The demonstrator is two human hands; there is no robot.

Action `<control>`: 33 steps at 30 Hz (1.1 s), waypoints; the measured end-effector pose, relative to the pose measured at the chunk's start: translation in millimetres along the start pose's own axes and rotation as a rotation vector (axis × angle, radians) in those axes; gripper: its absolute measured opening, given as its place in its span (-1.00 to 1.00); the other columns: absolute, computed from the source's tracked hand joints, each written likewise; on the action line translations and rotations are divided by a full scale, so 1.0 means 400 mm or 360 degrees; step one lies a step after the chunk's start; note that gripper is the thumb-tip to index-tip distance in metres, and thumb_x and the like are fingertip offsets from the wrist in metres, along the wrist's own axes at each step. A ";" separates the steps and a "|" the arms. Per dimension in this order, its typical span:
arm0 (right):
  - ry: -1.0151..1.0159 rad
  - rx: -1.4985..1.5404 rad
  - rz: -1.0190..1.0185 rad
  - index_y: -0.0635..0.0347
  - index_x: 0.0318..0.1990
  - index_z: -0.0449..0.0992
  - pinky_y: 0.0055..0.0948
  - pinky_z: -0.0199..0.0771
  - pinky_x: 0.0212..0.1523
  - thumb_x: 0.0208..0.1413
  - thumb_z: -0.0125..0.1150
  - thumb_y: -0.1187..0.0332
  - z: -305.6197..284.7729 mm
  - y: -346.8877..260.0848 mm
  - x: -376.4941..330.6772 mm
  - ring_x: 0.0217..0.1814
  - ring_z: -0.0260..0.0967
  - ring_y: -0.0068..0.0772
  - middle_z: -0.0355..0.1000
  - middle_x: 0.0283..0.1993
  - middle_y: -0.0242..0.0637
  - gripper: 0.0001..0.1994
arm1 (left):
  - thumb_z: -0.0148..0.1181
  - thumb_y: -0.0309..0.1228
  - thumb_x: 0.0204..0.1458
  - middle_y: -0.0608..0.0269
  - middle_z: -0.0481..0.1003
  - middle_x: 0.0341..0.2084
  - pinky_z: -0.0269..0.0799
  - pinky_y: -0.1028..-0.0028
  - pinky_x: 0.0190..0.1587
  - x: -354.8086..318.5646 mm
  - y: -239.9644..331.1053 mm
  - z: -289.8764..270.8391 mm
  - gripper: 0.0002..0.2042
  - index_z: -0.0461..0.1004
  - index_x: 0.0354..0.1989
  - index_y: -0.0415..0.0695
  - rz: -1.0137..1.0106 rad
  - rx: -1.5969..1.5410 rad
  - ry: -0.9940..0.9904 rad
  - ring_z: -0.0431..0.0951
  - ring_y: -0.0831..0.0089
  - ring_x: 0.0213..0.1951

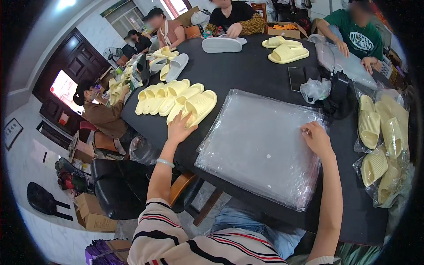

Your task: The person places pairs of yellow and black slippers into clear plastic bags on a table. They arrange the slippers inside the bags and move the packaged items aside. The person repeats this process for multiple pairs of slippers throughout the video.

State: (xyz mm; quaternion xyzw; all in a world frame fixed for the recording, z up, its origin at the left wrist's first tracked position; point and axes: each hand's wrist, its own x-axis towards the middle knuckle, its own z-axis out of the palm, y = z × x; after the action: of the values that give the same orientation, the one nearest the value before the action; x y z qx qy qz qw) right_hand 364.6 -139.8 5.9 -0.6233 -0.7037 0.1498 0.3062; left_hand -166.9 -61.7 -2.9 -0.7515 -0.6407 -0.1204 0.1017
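The person in the striped top sits at a large round black desk point(247, 66) with both bare arms stretched out over it. The left hand point(180, 128) reaches forward with its fingers spread fairly wide, the fingertips resting on the nearest pale yellow foam slipper point(201, 106), which lies at the near end of a row of matching yellow slippers point(161, 95) laid side by side on the desk. The hand touches the slipper rather than gripping it. The right hand point(316, 138) sits at the far right edge of a thick stack of clear plastic bags point(258, 145) that lies flat on the desk right in front of the person; its fingers are curled down onto the top bag, pinching or pressing at the edge, though I cannot tell which.

To the right of the stack, several yellow slippers already in clear bags point(380, 141) lie piled near the desk's edge. Beyond the stack sit a dark phone point(296, 77), a crumpled clear bag point(315, 89) and a black bag point(339, 95). Farther across, a grey slipper point(222, 44) and another pair of yellow slippers point(286, 51) lie before other people seated around the desk. A black leather chair point(119, 185) stands to the left, with a cardboard box point(93, 214) on the floor.
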 end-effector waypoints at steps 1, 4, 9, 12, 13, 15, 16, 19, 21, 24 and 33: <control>-0.0008 -0.0001 0.0005 0.08 -0.23 0.56 -0.31 0.46 -0.17 0.00 0.21 0.44 0.002 0.001 0.001 -0.17 0.46 -0.20 0.45 -0.22 -0.28 -0.84 | 0.23 0.14 -0.11 -0.14 0.21 0.24 0.20 0.01 0.17 0.000 -0.009 0.002 -0.34 0.37 0.21 0.19 -0.0015 0.0012 0.0004 0.28 0.02 0.23; -0.0026 0.0001 0.0009 0.07 -0.22 0.55 -0.31 0.46 -0.17 0.00 0.21 0.44 0.001 0.004 0.001 -0.15 0.46 -0.20 0.45 -0.21 -0.28 -0.84 | 0.22 0.15 -0.10 -0.15 0.23 0.23 0.19 0.03 0.18 0.001 -0.013 0.003 -0.34 0.37 0.21 0.20 -0.0051 0.0036 0.0008 0.29 0.03 0.22; -0.0018 -0.0049 0.0027 0.07 -0.22 0.55 -0.30 0.46 -0.16 0.01 0.20 0.43 -0.002 -0.003 -0.003 -0.14 0.46 -0.20 0.44 -0.20 -0.28 -0.84 | 0.18 0.17 -0.09 -0.15 0.25 0.21 0.16 0.03 0.20 -0.012 -0.034 -0.002 -0.35 0.37 0.21 0.22 -0.0114 0.0075 0.0001 0.30 0.04 0.22; -0.0029 -0.0040 0.0021 0.07 -0.21 0.55 -0.29 0.46 -0.15 0.01 0.19 0.42 -0.001 -0.003 -0.002 -0.13 0.46 -0.20 0.44 -0.20 -0.28 -0.84 | 0.17 0.18 -0.08 -0.15 0.27 0.20 0.15 0.04 0.20 -0.018 -0.064 0.005 -0.36 0.38 0.21 0.24 -0.0157 0.0073 0.0030 0.30 0.05 0.22; -0.0035 -0.0036 0.0025 0.07 -0.21 0.55 -0.29 0.46 -0.14 0.01 0.19 0.42 -0.005 -0.007 -0.003 -0.13 0.45 -0.20 0.44 -0.20 -0.28 -0.84 | 0.17 0.18 -0.09 -0.14 0.27 0.20 0.15 0.04 0.21 -0.016 -0.072 0.009 -0.36 0.38 0.21 0.24 -0.0172 0.0096 0.0037 0.30 0.05 0.22; -0.0040 -0.0045 0.0038 0.07 -0.22 0.54 -0.28 0.46 -0.14 0.02 0.19 0.42 -0.006 -0.010 -0.002 -0.12 0.45 -0.20 0.44 -0.20 -0.29 -0.85 | 0.17 0.19 -0.09 -0.14 0.27 0.20 0.14 0.04 0.21 -0.013 -0.088 0.016 -0.36 0.38 0.20 0.24 -0.0217 0.0119 0.0058 0.30 0.05 0.22; -0.0038 -0.0058 0.0046 0.07 -0.22 0.54 -0.28 0.46 -0.14 0.01 0.19 0.42 -0.005 -0.010 -0.003 -0.12 0.45 -0.20 0.44 -0.20 -0.29 -0.85 | 0.17 0.19 -0.09 -0.14 0.27 0.19 0.13 0.04 0.22 -0.013 -0.099 0.019 -0.36 0.39 0.20 0.24 -0.0246 0.0119 0.0072 0.30 0.05 0.22; -0.0026 -0.0070 0.0049 0.05 -0.22 0.54 -0.27 0.46 -0.15 0.02 0.19 0.41 -0.001 -0.006 -0.002 -0.13 0.45 -0.21 0.44 -0.21 -0.30 -0.85 | 0.15 0.22 -0.09 -0.12 0.27 0.20 0.11 0.04 0.24 -0.003 -0.128 0.021 -0.35 0.39 0.20 0.25 -0.0325 0.0131 0.0059 0.29 0.07 0.23; -0.0034 -0.0080 0.0063 0.05 -0.22 0.53 -0.28 0.46 -0.16 0.02 0.20 0.41 0.001 -0.010 0.000 -0.14 0.44 -0.22 0.43 -0.22 -0.30 -0.85 | 0.14 0.23 -0.09 -0.10 0.26 0.22 0.10 0.04 0.25 0.002 -0.155 0.022 -0.34 0.38 0.21 0.26 -0.0365 0.0147 0.0029 0.27 0.08 0.24; -0.0046 -0.0100 0.0085 0.04 -0.23 0.52 -0.28 0.45 -0.18 0.02 0.20 0.41 0.003 -0.018 0.003 -0.17 0.44 -0.23 0.42 -0.23 -0.32 -0.86 | 0.10 0.28 -0.09 -0.05 0.20 0.26 0.04 0.02 0.28 0.014 -0.202 0.025 -0.32 0.34 0.24 0.31 -0.0442 0.0146 -0.0051 0.20 0.09 0.29; 0.0006 -0.0146 0.0056 0.06 -0.23 0.50 -0.30 0.45 -0.20 0.02 0.20 0.42 0.009 -0.029 0.000 -0.21 0.44 -0.24 0.41 -0.23 -0.32 -0.86 | 0.02 0.35 -0.09 0.02 0.09 0.34 -0.09 -0.01 0.35 0.058 -0.291 0.023 -0.28 0.26 0.28 0.39 -0.0605 0.0145 -0.0204 0.09 0.11 0.35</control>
State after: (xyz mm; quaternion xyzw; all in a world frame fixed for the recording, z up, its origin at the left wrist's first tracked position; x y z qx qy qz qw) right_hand 353.2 -141.4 10.2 -0.6492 -0.6982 0.1217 0.2760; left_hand -277.9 -18.9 -4.5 -0.6178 -0.7809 -0.0603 0.0700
